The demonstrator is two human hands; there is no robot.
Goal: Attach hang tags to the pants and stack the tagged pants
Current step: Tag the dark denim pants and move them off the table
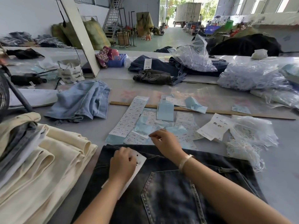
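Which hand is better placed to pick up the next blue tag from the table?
Right. The right hand already hovers beside the blue tags, while the left hand holds the white hang tag on the dark jeans.

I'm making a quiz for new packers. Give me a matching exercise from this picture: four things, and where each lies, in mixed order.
Things:
1. dark jeans
2. cream pants stack
3. light blue jeans
4. wooden ruler

Places:
A. left of the dark jeans, at the table's near edge
B. beyond the label sheets
C. under both hands
D. beyond the cream stack

Pairs: 1-C, 2-A, 3-D, 4-B
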